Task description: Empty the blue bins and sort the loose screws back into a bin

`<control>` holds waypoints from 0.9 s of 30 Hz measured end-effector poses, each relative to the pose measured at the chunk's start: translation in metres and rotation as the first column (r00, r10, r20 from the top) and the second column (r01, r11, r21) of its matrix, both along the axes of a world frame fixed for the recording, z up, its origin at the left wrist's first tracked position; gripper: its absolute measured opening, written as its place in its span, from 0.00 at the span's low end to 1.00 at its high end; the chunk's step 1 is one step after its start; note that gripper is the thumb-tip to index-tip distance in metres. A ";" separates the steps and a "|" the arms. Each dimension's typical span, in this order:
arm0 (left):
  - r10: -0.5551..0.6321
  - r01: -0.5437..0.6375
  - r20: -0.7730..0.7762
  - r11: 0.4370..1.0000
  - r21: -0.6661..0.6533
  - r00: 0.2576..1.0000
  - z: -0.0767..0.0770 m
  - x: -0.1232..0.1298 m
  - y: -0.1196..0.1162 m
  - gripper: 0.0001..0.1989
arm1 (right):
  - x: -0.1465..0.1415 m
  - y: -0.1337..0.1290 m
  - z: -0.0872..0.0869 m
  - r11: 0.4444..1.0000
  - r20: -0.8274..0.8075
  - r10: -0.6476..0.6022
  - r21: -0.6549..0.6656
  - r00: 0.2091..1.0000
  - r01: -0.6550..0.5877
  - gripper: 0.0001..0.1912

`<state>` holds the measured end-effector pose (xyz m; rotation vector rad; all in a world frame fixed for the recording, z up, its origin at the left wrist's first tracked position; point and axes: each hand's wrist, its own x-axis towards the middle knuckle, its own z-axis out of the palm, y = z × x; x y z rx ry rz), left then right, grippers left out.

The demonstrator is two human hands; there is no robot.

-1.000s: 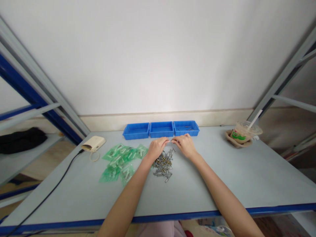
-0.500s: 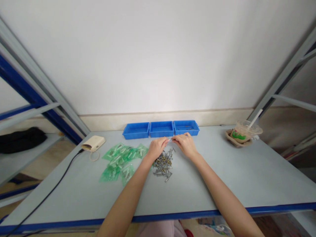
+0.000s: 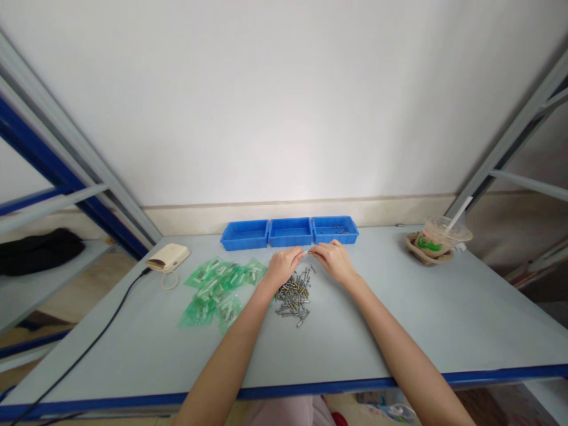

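Above a pile of metal screws [image 3: 293, 296], my left hand [image 3: 284, 264] pinches a small whitish piece whose kind I cannot make out. Facing it, my right hand [image 3: 333, 259] is closed on a thin metal screw pointing toward the left fingertips. The two sets of fingertips nearly meet. Green plastic bags [image 3: 217, 284] with small parts inside lie left of the pile. Behind the hands stand a left blue tray [image 3: 245, 244], a middle blue tray [image 3: 290, 241] and a right blue tray [image 3: 335, 239]; a few screws show in the right one.
A cream-coloured device [image 3: 168, 257] with a strap and a black cable [image 3: 95, 339] is on the left of the table [image 3: 346, 349]. At the right stands a plastic cup [image 3: 437, 239] with a straw, in a brown holder [image 3: 426, 258]. Metal frame posts flank both sides.
My right fingers have shifted very slightly, and more of the screw shows between the fingertips. My left hand is almost unmoved.
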<state>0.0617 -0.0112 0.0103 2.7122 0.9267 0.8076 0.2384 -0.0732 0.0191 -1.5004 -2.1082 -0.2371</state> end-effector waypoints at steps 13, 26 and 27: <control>0.020 -0.022 -0.031 0.998 -0.056 0.999 0.003 0.001 -0.002 0.17 | -0.001 -0.002 0.003 0.999 0.002 -0.043 0.012 0.999 0.043 0.10; -0.006 0.012 0.037 0.988 -0.156 0.999 0.005 0.002 -0.003 0.17 | -0.003 -0.002 0.002 1.000 -0.004 -0.017 -0.013 1.000 0.017 0.10; -0.002 0.009 0.040 0.988 -0.156 0.999 0.005 0.002 -0.003 0.15 | -0.004 -0.002 0.002 1.000 -0.006 -0.021 -0.015 1.000 0.021 0.11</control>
